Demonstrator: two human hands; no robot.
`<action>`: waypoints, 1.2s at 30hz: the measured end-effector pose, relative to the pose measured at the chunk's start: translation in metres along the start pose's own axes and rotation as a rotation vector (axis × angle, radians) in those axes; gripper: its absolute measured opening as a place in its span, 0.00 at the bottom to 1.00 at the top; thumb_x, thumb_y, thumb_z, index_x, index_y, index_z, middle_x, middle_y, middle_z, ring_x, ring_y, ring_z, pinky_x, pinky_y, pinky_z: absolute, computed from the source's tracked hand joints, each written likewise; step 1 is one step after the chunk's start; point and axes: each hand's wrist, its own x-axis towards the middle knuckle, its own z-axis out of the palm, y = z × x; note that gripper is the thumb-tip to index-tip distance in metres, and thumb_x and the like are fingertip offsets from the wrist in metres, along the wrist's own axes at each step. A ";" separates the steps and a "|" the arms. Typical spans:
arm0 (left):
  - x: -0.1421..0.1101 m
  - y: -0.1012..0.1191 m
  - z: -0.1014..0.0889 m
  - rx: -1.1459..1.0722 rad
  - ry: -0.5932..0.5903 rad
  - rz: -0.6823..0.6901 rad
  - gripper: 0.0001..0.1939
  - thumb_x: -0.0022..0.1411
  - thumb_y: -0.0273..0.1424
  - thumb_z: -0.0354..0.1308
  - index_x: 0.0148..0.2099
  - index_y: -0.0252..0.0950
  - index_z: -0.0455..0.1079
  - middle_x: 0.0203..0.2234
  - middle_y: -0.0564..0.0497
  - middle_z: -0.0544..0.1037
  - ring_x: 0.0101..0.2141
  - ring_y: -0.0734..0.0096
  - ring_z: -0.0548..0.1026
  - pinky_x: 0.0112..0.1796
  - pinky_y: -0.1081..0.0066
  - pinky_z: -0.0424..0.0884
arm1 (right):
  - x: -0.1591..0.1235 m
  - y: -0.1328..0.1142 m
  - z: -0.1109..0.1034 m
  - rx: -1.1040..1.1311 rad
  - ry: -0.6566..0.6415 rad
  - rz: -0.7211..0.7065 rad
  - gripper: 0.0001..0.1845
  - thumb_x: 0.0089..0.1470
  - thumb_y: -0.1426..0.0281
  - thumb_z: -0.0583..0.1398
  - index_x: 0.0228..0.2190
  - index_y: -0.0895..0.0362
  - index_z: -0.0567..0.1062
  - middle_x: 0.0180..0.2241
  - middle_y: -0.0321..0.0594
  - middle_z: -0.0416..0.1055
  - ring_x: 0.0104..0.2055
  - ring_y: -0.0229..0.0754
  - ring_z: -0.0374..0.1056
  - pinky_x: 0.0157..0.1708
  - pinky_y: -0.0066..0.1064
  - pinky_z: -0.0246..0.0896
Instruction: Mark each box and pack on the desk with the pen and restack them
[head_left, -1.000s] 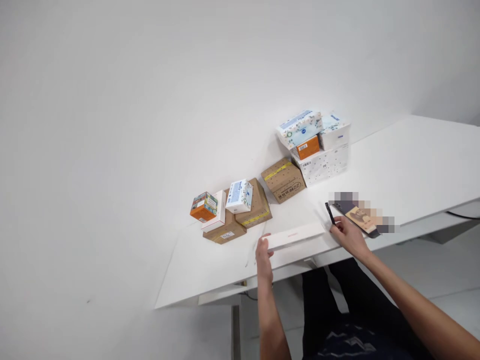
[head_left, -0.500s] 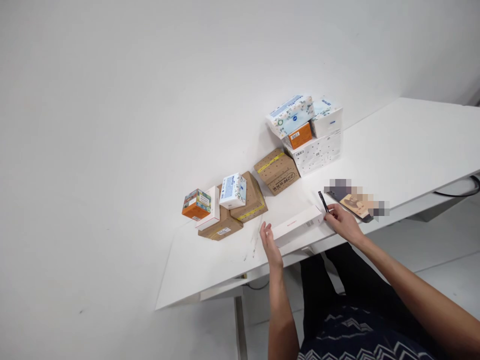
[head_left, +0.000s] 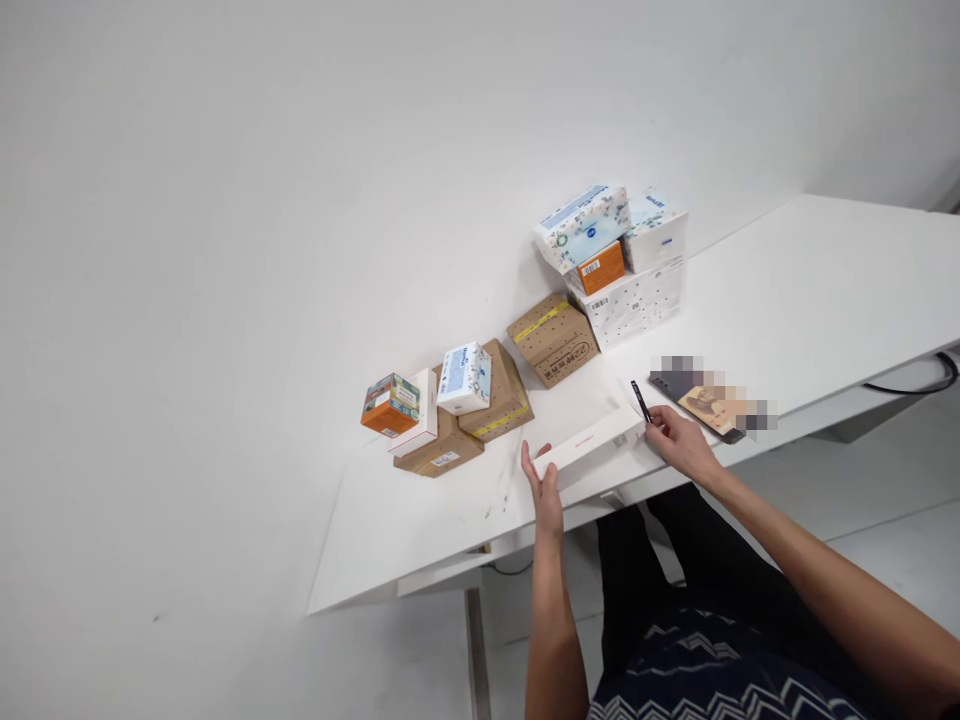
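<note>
A long white box (head_left: 592, 447) with small red print lies near the table's front edge. My left hand (head_left: 546, 490) grips its left end, thumb on the near side and fingers round the far side. At the other end, my right hand (head_left: 679, 440) pinches a slim black stick-like tool (head_left: 640, 400), which points up and away. Whether it is a pen or a cutter I cannot tell. The fingers of this hand are close to the box's right end. Just right of it lies a dark flat item with a printed portrait (head_left: 705, 402), partly blurred out.
Brown cartons (head_left: 553, 342) stand along the wall, some bearing a tissue pack (head_left: 465, 378), a white box (head_left: 421, 420) and an orange-green box (head_left: 391, 405). Further right, a white carton (head_left: 637, 305) carries tissue packs (head_left: 585, 228) and an orange box (head_left: 602, 268). The table's front edge (head_left: 450, 560) runs below.
My left hand has closed on the white box's left end, its thumb now on the near side. My right hand still holds the black tool, shifted slightly left.
</note>
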 end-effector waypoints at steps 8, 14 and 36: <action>0.011 0.004 -0.001 0.216 0.080 -0.001 0.41 0.61 0.50 0.50 0.67 0.35 0.40 0.66 0.40 0.45 0.65 0.64 0.47 0.61 0.67 0.51 | 0.001 0.004 0.003 0.045 -0.010 0.025 0.14 0.48 0.62 0.55 0.36 0.54 0.70 0.27 0.35 0.72 0.24 0.38 0.66 0.25 0.29 0.59; 0.016 -0.012 0.001 0.129 0.186 -0.055 0.35 0.63 0.49 0.46 0.66 0.38 0.47 0.66 0.44 0.46 0.64 0.64 0.49 0.61 0.65 0.51 | -0.002 0.000 0.002 -0.031 0.009 0.007 0.14 0.49 0.62 0.54 0.38 0.53 0.69 0.28 0.36 0.74 0.27 0.41 0.69 0.29 0.30 0.61; -0.032 0.040 -0.008 0.284 0.268 0.074 0.32 0.64 0.52 0.42 0.60 0.35 0.61 0.59 0.43 0.65 0.59 0.60 0.62 0.57 0.63 0.60 | -0.022 -0.034 -0.007 0.218 0.122 -0.100 0.15 0.54 0.60 0.54 0.41 0.54 0.68 0.33 0.42 0.77 0.18 0.33 0.57 0.19 0.27 0.54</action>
